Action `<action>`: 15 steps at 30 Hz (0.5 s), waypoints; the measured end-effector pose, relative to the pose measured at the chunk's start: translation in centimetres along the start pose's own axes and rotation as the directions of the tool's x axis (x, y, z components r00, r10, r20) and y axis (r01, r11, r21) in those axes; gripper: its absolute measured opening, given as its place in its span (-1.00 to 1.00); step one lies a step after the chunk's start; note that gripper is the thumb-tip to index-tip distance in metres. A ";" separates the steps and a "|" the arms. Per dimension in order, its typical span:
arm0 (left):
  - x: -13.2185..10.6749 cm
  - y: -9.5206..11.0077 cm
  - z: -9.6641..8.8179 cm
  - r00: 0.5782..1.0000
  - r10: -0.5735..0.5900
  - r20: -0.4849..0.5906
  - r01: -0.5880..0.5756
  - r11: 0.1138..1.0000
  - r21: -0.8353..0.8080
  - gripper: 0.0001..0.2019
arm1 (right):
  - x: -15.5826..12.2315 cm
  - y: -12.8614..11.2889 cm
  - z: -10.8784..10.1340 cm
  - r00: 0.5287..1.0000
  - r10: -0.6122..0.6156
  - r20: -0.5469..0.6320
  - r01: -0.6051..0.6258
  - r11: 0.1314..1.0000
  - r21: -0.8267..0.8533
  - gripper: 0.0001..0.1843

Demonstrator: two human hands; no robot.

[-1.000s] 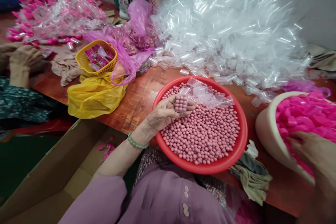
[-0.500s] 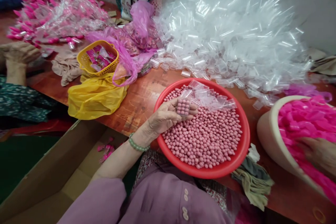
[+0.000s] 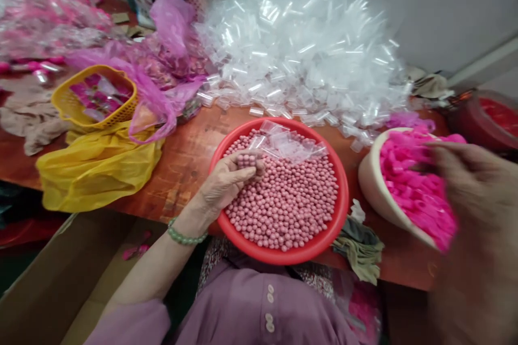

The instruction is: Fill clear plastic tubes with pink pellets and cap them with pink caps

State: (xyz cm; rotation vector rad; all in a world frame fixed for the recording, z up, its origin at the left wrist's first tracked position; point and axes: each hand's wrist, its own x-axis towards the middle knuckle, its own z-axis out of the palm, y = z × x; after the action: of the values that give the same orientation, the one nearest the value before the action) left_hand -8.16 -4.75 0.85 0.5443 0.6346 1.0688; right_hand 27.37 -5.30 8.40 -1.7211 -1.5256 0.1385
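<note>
Left hand: fingers curled shut around one small clear bag, which is packed with pink beads; I count roughly three across the visible face, the rest hidden by my fingers. The bag sits at the upper left edge of one red basin, just above the bead layer. Loose pink beads fill the basin; far too many to count. A small heap of empty clear bags lies on the beads at the far side of the basin, several overlapping, number not readable. One green bead bracelet is on my left wrist. Right hand: blurred, raised over one cream bowl heaped with bright pink pieces; whether it is open or gripping anything I cannot tell. The bowl stands just beside the basin on the wooden bench, the two near but apart. One crumpled rag lies at the bench edge between them. Behind both, one large pile of clear bags, uncountable. To the left: one yellow basket holding pink packets, one yellow plastic bag touching it below, one pink plastic bag draped over its right side. One cardboard box stands below the bench edge.
</note>
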 end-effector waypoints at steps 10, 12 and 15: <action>0.9 -0.5 0.2 0.985 0.044 -0.167 -0.040 0.999 0.028 -0.53 | -3.5 -9.4 13.6 0.779 -0.519 0.351 0.266 0.782 0.564 -0.91; 0.9 -0.4 0.0 0.983 0.060 -0.176 -0.061 0.998 -0.002 -0.53 | -3.8 -9.7 14.1 0.744 -0.575 0.341 0.296 0.741 0.603 -0.91; 1.0 -0.4 -0.1 0.983 0.082 -0.165 -0.086 0.996 -0.015 -0.56 | -4.1 -9.5 14.3 0.686 -0.640 0.346 0.310 0.687 0.657 -0.93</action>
State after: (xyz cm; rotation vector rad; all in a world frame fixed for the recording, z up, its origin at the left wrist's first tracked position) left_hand -7.60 -4.03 0.31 0.4699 0.7486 1.2074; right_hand 10.77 -2.51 3.08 -0.7571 -2.0703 0.7797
